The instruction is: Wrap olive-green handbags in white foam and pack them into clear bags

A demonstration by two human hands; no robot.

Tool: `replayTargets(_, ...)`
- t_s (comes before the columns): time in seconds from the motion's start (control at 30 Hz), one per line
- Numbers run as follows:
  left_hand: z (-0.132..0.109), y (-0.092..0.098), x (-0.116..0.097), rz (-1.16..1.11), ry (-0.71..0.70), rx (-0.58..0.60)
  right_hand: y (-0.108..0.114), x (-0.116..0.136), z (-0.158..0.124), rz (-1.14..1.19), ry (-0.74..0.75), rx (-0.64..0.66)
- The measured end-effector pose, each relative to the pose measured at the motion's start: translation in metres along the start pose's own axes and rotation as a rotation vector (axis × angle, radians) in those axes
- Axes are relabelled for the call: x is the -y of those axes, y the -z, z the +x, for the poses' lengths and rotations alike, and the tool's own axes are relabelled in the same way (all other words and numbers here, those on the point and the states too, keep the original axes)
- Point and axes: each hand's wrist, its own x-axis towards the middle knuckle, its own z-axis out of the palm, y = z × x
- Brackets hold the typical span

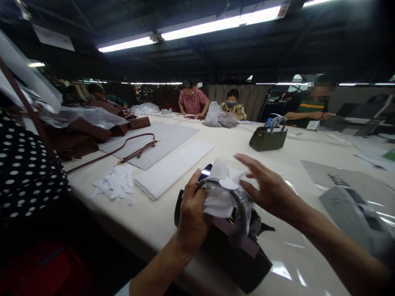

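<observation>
A dark handbag lies on the white table right in front of me. My left hand is closed on the bag's plastic-wrapped handle and on white wrapping paper bunched over it. Just to the right, my right hand hovers with its fingers stretched out, touching the top of the paper and holding nothing.
White paper scraps, a white foam sheet and a grey board with a brown strap lie to the left. Brown bags pile far left. An olive handbag stands mid-table. Other people work at the far end. Plastic sleeves lie right.
</observation>
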Motion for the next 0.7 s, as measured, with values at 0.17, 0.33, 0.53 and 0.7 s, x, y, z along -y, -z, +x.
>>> replayTargets(0.17, -0.001, -0.005, 0.003, -0.029, -0.037, -0.004, -0.018, 0.024, -0.078, 0.044, -0.498, -0.021)
replayTargets(0.33, 0.001, -0.007, 0.006, 0.023, -0.078, -0.025, -0.061, 0.045, -0.096, -0.055, -0.515, -0.145)
replayTargets(0.53, -0.012, 0.019, -0.011, 0.081, -0.222, -0.093, -0.068, 0.051, -0.099, 0.035, -0.631, -0.222)
replayTargets(0.7, -0.039, 0.049, -0.023, 0.044, -0.255, -0.024, -0.061, 0.055, -0.097, 0.046, -0.691, -0.198)
